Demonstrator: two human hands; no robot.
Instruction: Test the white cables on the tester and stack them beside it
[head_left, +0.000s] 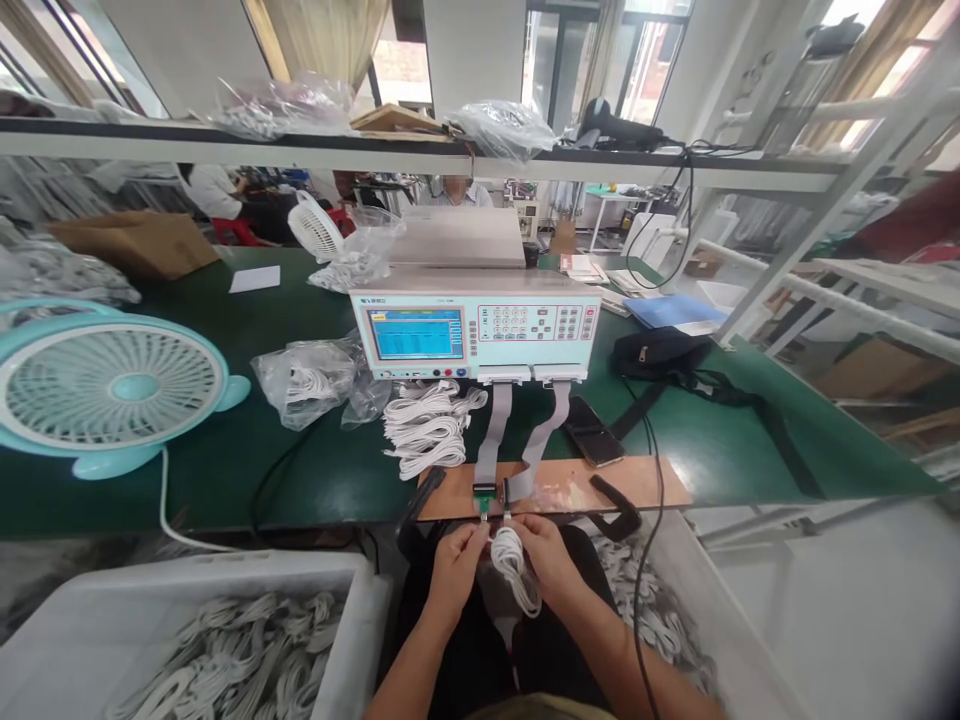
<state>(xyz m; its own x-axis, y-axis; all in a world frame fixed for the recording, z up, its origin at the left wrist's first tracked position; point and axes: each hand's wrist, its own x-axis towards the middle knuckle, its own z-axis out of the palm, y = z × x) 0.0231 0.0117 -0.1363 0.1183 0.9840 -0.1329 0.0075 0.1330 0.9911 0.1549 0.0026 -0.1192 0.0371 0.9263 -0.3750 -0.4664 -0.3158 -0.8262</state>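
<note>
At the table edge, left hand [455, 562] and right hand [546, 553] each pinch one end of a coiled white cable [513, 566], probably so its plugs meet the connectors [495, 494] above.

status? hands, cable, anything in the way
Left hand and right hand both grip coiled white cable at connector board. Cable ends near fixture sockets; seating unclear. Nothing blocking; phone sits beside.

Cable-testing workshop — tester [475, 325], cable bins [225, 640]
</note>
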